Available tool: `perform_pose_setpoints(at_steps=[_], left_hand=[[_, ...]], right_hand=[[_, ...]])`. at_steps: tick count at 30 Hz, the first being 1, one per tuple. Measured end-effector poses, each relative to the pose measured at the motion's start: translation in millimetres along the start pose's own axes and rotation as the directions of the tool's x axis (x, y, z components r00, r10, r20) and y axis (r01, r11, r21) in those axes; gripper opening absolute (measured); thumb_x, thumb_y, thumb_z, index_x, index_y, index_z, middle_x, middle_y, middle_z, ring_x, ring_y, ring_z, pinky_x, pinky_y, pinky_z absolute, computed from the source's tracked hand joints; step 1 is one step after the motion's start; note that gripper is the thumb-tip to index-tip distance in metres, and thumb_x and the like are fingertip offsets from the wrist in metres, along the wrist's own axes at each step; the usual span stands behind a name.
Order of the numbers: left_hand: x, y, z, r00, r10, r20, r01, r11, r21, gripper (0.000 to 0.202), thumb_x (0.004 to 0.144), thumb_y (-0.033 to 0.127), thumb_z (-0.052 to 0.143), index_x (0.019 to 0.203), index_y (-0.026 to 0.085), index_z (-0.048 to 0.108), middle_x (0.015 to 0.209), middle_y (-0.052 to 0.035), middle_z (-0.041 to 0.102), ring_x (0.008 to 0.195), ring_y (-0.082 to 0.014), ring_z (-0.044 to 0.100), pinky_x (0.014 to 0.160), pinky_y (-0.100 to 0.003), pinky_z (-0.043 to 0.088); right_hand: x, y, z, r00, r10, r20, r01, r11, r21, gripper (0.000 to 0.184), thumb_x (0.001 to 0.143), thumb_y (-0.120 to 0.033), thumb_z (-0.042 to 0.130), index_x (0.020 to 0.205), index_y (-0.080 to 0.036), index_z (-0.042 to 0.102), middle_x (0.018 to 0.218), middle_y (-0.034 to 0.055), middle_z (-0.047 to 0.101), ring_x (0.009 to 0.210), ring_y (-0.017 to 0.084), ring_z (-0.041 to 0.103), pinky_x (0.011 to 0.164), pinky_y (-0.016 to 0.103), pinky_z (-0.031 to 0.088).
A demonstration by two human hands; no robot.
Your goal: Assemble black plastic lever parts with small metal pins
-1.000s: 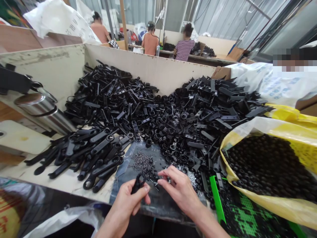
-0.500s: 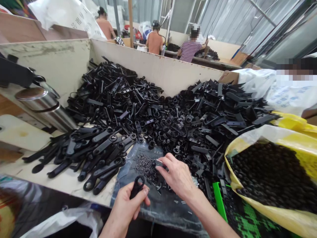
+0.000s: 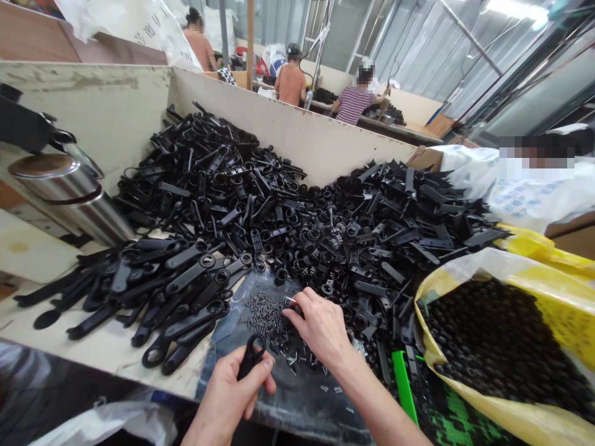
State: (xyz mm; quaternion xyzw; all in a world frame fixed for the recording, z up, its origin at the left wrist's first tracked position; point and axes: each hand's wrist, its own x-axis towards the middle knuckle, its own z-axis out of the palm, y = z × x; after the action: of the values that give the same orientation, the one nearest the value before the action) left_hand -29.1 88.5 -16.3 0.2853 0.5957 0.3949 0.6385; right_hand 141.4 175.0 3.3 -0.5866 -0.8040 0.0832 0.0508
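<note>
My left hand [image 3: 237, 387] is closed around a black plastic part with a ring-shaped end [image 3: 253, 350]. The ring points up, and the fist hides the rest. My right hand [image 3: 320, 325] pinches something small at the right edge of a heap of small metal springs [image 3: 267, 316]. A thin shiny sliver shows at its fingertips; its kind is not clear. Both hands are above a dark mat [image 3: 297, 406], where loose small metal pins [image 3: 300, 359] lie scattered near the heap.
Long black ring-ended handles [image 3: 186, 279] lie stacked left, beside a steel flask [image 3: 69, 192]. Black parts [image 3: 325, 229] pile up behind. At right are a yellow bag [image 3: 502, 396] of small black pieces and a green crate [image 3: 404, 384]. Several people sit beyond the board [image 3: 279, 118].
The camera view has shifted slightly, so the bench things sit a little lower and further left. Both hands keep nearly the same places over the mat, with the same closed grips.
</note>
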Motion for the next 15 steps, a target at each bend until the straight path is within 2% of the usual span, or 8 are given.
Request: perform_pose_setpoints(at_steps=[3,5,10,12,15], left_hand=[[1.0,-1.7,-1.6,1.000,-0.007,0.002,0.007,1.000,-0.010,0.037,0.071,0.048,0.077,0.074,0.013,0.064,0.053,-0.0024,0.067,0.030,-0.0003,0.033,0.039,-0.017,0.014],[1.9,-2.8,-2.7,1.000,-0.010,0.014,0.011,1.000,-0.015,0.037,0.070,0.048,0.077,0.075,0.013,0.064,0.053,-0.0028,0.068,0.030,-0.0004,0.033,0.039,-0.017,0.014],[4.3,-2.5,-2.9,0.999,-0.005,0.045,0.006,1.000,-0.017,0.038,0.072,0.049,0.075,0.075,0.013,0.063,0.054,-0.0029,0.068,0.031,0.0002,0.032,0.040,-0.017,0.014],[4.5,-2.3,-2.9,0.999,-0.008,0.037,0.009,1.000,-0.019,0.039,0.071,0.049,0.075,0.075,0.013,0.063,0.054,-0.0027,0.067,0.031,0.0000,0.032,0.040,-0.018,0.013],[4.3,-3.0,-3.6,1.000,-0.018,0.025,0.019,0.999,-0.034,0.039,0.070,0.049,0.076,0.075,0.013,0.063,0.053,-0.0024,0.067,0.031,-0.0003,0.032,0.039,-0.018,0.013]], right_hand=[[-6.7,5.7,0.3,1.000,-0.022,0.007,0.022,0.999,-0.039,0.002,0.094,-0.022,0.067,0.093,-0.022,0.066,0.093,0.0004,0.070,0.083,0.017,0.072,0.065,0.023,0.044],[-12.1,14.9,-3.0,1.000,-0.023,0.002,0.023,0.998,-0.055,0.006,0.092,-0.016,0.066,0.094,-0.022,0.066,0.094,0.0001,0.069,0.083,0.017,0.072,0.065,0.023,0.045],[-11.7,22.6,-11.4,1.000,-0.006,-0.025,0.004,0.994,-0.109,0.018,0.100,-0.019,0.057,0.112,-0.029,0.066,0.103,-0.0010,0.068,0.079,0.013,0.072,0.063,0.021,0.045],[-6.0,18.0,-10.1,0.999,-0.037,-0.004,0.036,0.983,-0.178,0.019,0.102,-0.020,0.053,0.107,-0.029,0.069,0.099,-0.0011,0.069,0.077,0.012,0.071,0.059,0.021,0.042],[2.1,12.7,-3.8,0.999,-0.043,0.009,0.044,0.969,-0.245,0.019,0.101,-0.018,0.054,0.092,-0.024,0.070,0.092,0.0012,0.068,0.074,0.013,0.070,0.055,0.022,0.037]])
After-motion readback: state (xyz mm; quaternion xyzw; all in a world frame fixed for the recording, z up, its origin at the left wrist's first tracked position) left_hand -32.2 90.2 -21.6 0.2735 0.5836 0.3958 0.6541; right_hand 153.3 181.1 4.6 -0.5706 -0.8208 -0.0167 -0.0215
